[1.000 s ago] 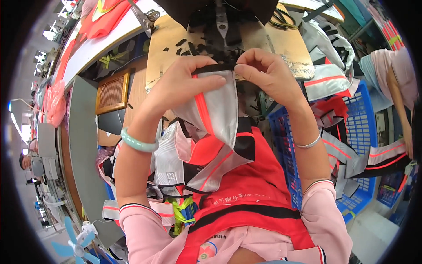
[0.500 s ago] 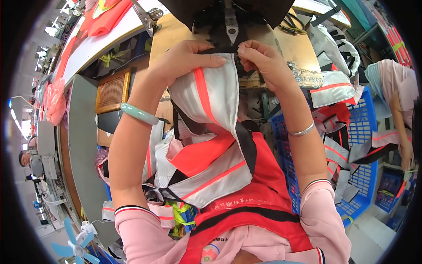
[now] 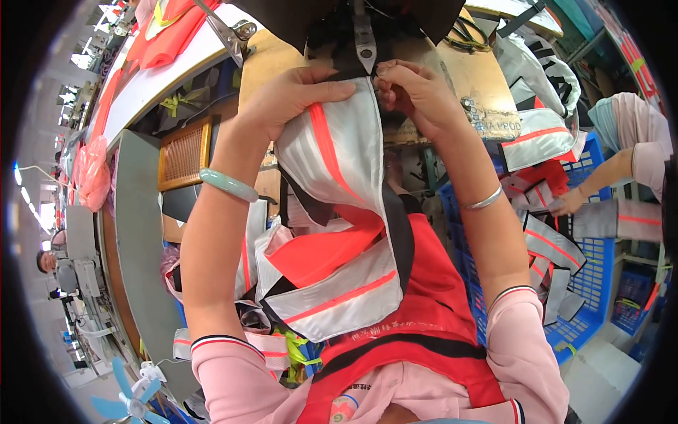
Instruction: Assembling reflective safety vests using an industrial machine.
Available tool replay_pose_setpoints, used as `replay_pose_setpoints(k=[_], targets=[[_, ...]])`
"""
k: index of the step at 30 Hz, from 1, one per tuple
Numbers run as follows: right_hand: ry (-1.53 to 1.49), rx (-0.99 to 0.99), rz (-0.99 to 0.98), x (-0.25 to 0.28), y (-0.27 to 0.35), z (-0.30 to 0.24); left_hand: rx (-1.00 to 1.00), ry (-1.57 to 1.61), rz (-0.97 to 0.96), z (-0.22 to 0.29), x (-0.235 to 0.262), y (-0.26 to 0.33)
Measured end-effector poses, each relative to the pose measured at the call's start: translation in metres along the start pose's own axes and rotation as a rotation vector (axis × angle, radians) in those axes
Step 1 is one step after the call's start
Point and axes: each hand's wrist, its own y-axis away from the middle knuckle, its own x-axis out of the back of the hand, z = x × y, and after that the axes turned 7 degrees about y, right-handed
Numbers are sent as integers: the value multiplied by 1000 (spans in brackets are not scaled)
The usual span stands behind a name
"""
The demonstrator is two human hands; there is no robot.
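A silver reflective fabric strip with an orange stripe and black edging hangs from the sewing machine down over my red apron. My left hand is closed on its upper left part, the thumb lying on top of the cloth. Thumb and fingers of my right hand pinch the dark edging at its upper right corner, just beside the machine's pointed metal part. The rest of the strip folds over a bright orange-red piece in my lap.
At right, a blue plastic crate holds more striped pieces, with a co-worker's hand reaching in. Silver pieces lie beside the worn wooden table. A grey cabinet side and a small blue fan stand at left.
The strip's top edge and both my hands have shifted slightly farther and left at the machine. At right, the co-worker's hand has moved up and left over the crate with a silver piece alongside.
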Motion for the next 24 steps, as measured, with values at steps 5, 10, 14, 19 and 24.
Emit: replay_pose_setpoints(k=[5,10,14,19,24], targets=[[-344,55,-64,20,5,-9,-60,44,77,1,1,13],[639,283,357,70,77,-23,-147,-698,53,-12,31,88],[1311,397,832,173,145,-9,-179,-298,550,-70,110,189],[1874,258,859,214,146,53,-192,41,843,-138,254,329],[2021,149,894,228,113,76,-130,209,1285,-257,268,382]])
